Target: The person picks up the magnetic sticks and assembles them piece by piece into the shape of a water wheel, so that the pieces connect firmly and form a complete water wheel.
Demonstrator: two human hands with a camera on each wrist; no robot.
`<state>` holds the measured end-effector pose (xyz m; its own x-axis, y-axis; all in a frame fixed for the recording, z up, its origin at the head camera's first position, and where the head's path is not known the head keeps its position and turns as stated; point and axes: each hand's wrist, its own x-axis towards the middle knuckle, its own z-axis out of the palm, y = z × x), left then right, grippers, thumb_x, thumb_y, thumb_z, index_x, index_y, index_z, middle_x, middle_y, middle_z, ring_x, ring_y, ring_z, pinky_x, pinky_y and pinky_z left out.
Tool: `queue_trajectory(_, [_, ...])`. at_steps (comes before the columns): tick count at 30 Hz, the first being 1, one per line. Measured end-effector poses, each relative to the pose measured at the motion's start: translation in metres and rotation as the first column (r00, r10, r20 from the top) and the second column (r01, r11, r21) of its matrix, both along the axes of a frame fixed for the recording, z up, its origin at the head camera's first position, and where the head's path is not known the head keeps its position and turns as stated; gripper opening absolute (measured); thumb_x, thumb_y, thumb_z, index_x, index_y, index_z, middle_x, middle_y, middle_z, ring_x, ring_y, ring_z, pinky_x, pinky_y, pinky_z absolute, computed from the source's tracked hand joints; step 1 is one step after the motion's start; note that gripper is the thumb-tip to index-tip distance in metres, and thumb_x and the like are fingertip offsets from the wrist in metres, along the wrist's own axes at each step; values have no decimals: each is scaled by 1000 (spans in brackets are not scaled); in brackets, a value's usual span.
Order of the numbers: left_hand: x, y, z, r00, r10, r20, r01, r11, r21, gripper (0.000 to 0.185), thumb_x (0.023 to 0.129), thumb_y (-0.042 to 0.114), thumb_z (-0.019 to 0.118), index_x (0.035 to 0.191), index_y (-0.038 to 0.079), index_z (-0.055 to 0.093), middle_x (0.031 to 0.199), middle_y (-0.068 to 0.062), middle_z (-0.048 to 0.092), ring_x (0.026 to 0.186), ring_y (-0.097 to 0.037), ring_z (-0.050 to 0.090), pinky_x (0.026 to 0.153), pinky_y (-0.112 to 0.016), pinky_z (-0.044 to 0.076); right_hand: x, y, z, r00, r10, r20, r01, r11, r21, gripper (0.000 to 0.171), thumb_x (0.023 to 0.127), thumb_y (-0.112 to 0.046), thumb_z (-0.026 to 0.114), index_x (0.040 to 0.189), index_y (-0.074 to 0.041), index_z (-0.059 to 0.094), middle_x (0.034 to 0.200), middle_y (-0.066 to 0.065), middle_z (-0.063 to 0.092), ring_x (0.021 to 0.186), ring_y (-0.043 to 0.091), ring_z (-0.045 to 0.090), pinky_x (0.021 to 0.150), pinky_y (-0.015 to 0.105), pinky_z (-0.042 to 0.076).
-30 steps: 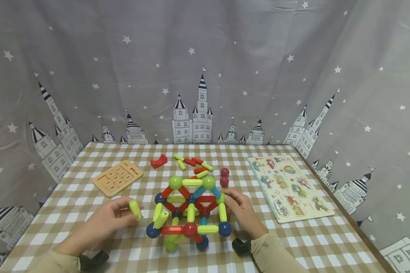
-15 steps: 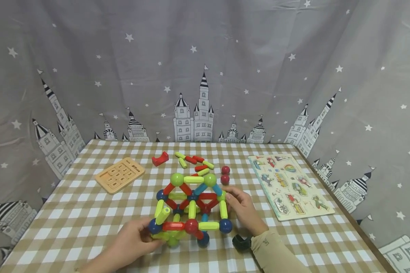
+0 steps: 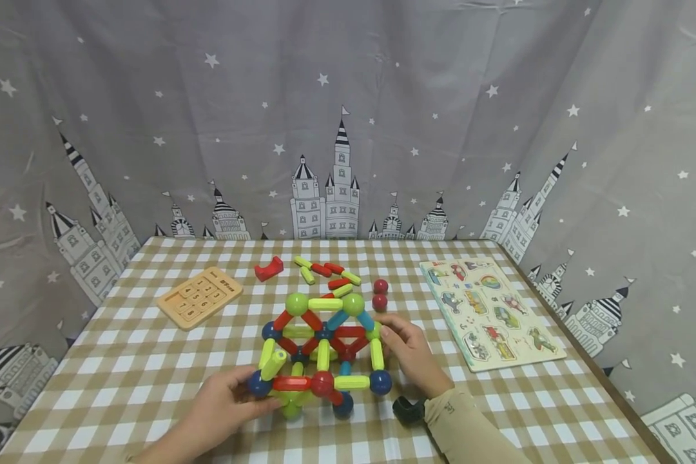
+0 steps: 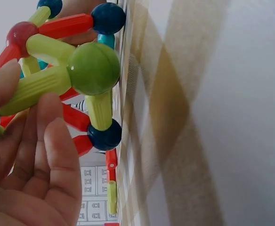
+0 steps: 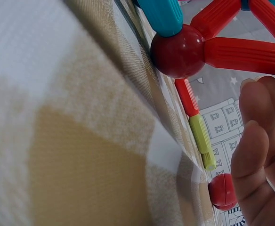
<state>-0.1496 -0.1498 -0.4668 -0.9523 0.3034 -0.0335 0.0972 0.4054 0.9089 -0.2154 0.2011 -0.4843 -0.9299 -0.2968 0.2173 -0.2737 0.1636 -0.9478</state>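
A structure of magnetic rods and balls (image 3: 321,345) in red, blue and yellow-green stands on the checked tablecloth (image 3: 139,361). My left hand (image 3: 248,394) is at its lower front-left corner, beside a blue ball (image 3: 259,384). In the left wrist view, the thumb and fingers (image 4: 57,141) of my left hand (image 4: 24,103) pinch a yellow-green rod (image 4: 31,89) that joins a green ball (image 4: 94,68). My right hand (image 3: 387,334) rests against the structure's right side near an upright green rod (image 3: 377,353). The right wrist view shows its fingers (image 5: 260,141) relaxed beside a red ball (image 5: 177,52).
A wooden number board (image 3: 200,298) lies at the back left and a picture puzzle board (image 3: 490,312) at the right. Behind the structure are a red block (image 3: 269,269), several loose rods (image 3: 327,274) and two red balls (image 3: 379,294). A starry castle curtain encloses the table.
My left hand has carried the yellow-green rod from the left of the structure to its lower front-left corner. My right hand has stayed on the right side.
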Motion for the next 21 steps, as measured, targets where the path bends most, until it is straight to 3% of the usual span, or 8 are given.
queue_trajectory(3, [0, -1, 1, 999, 6, 40, -7, 1000, 20, 49, 79, 27, 89, 119, 6, 72, 111, -8, 76, 87, -12, 71, 73, -24, 59, 0, 0, 1, 1000, 4, 9, -4, 1000, 2, 31, 110, -25, 48, 131, -9, 64, 110, 13, 69, 82, 14, 63, 71, 30, 58])
queue_trajectory(6, [-1, -3, 1, 999, -30, 33, 29, 999, 41, 50, 80, 25, 89, 121, 3, 70, 110, -9, 75, 84, -12, 70, 72, -25, 60, 0, 0, 1, 1000, 8, 18, -8, 1000, -2, 32, 110, -26, 48, 132, -10, 64, 113, 14, 69, 84, 14, 63, 71, 30, 58])
queue_trajectory(8, [-4, -8, -1, 994, -109, 17, 108, 992, 59, 49, 82, 22, 88, 123, 3, 69, 110, -10, 75, 85, -13, 71, 74, -27, 61, 1, 0, 1, 1000, 8, 19, -7, 1000, -6, 32, 110, -26, 48, 132, -10, 64, 113, 14, 68, 85, 14, 63, 71, 30, 57])
queue_trajectory(11, [-16, -22, -5, 965, -261, 29, 259, 965, 40, 43, 85, 19, 85, 123, 5, 68, 110, -9, 73, 89, -15, 71, 77, -28, 61, 2, -1, 1, 1000, 2, 21, -2, 1000, -8, 32, 110, -25, 48, 132, -9, 64, 113, 14, 69, 85, 14, 63, 72, 31, 58])
queue_trajectory(13, [-27, -32, -7, 947, -313, 70, 312, 950, 24, 41, 86, 14, 82, 123, 5, 67, 110, -8, 72, 93, -18, 71, 78, -28, 60, 2, -2, 1, 1000, -1, 18, 1, 1000, -6, 31, 110, -24, 49, 131, -9, 64, 112, 14, 69, 84, 14, 63, 72, 33, 59])
queue_trajectory(14, [-34, -36, -8, 944, -317, 93, 318, 948, 3, 41, 86, 12, 81, 123, 5, 66, 111, -8, 72, 95, -20, 70, 79, -28, 60, 2, -2, 1, 1000, -2, 15, 2, 1000, -4, 31, 109, -24, 49, 131, -8, 65, 111, 14, 69, 84, 14, 63, 72, 34, 59])
queue_trajectory(16, [-47, -40, -8, 956, -271, 116, 276, 961, -34, 43, 86, 12, 81, 124, 2, 64, 109, -7, 71, 95, -21, 69, 79, -26, 58, 2, -2, 1, 1000, -2, 9, 2, 1000, 0, 31, 110, -24, 48, 130, -8, 65, 109, 12, 70, 82, 13, 63, 72, 35, 59])
queue_trajectory(21, [-76, -31, -12, 981, -191, 39, 193, 980, -52, 57, 88, 15, 81, 136, 1, 55, 119, -12, 67, 104, -24, 68, 83, -30, 58, 0, -1, -2, 999, -23, -22, 23, 1000, -3, 34, 111, -24, 44, 130, -4, 65, 102, 7, 68, 79, 16, 63, 71, 35, 59])
